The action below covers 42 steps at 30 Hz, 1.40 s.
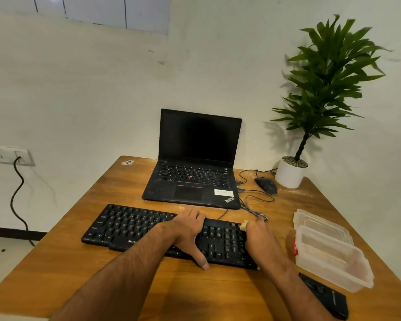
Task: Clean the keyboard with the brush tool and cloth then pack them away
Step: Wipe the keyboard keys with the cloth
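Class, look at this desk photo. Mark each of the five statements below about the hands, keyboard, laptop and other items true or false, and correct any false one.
1. The left hand rests flat on the keyboard. True.
2. The laptop has its lid shut. False: it stands open with a dark screen.
3. The right hand is at the keyboard's right end, with a small tan piece showing at its fingers. True.
4. The clear plastic container lies left of the keyboard. False: it is to the right.
5. The potted plant stands at the table's near edge. False: it stands at the far right corner, beside the mouse.
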### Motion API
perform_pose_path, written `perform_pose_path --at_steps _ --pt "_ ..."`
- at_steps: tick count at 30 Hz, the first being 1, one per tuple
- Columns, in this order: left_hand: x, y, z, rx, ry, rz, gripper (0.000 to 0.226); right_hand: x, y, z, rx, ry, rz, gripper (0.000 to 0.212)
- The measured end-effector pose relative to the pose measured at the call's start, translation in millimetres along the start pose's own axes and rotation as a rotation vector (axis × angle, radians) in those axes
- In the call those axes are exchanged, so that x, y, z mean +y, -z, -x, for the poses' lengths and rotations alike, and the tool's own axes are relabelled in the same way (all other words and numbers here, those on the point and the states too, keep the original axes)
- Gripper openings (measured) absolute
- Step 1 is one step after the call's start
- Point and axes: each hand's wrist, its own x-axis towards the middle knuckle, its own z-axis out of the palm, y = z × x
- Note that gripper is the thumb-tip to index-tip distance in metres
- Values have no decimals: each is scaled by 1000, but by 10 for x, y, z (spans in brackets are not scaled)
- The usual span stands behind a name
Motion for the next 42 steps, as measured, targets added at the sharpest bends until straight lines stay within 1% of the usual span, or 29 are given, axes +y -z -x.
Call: perform_pose_path --at_steps 6,12,16,18,19,21,22,25,30,32,34,36,39,42 --pt "25 8 11 -16 2 -6 135 41 14 183 -36 9 -16 8" --pt "33 10 13 -24 10 1 136 62 14 395 -80 101 82 18" --pt "42 1 -4 -30 4 -3 136 120 200 350 -124 64 92 18" --pt "34 2 0 -22 7 22 133 76 337 217 -91 29 28 19" --pt "27 5 1 -21 7 29 132 49 366 142 -44 17 -28 19" --pt "21 3 4 -26 10 32 133 -65 331 44 41 35 -73 20" --pt "22 2 1 -26 11 30 134 -128 278 30 46 55 -68 22" --pt "27 3 -5 -22 18 14 135 -257 85 96 16 96 -44 22" --pt "23 -12 -9 -29 24 17 139 -220 37 300 -47 67 -1 21" --pt "21 -17 -8 -31 24 19 138 -170 45 387 -98 96 28 24" --pt "19 -16 -2 -24 20 28 137 -141 115 406 -133 109 4 25" --pt "19 -14 11 -26 18 35 137 -157 217 292 -99 74 -56 25" --pt "30 -2 27 -18 13 36 133 -208 194 25 67 37 -152 27" --pt "29 5 43 -17 -3 28 135 -316 -9 -30 69 72 -116 24"
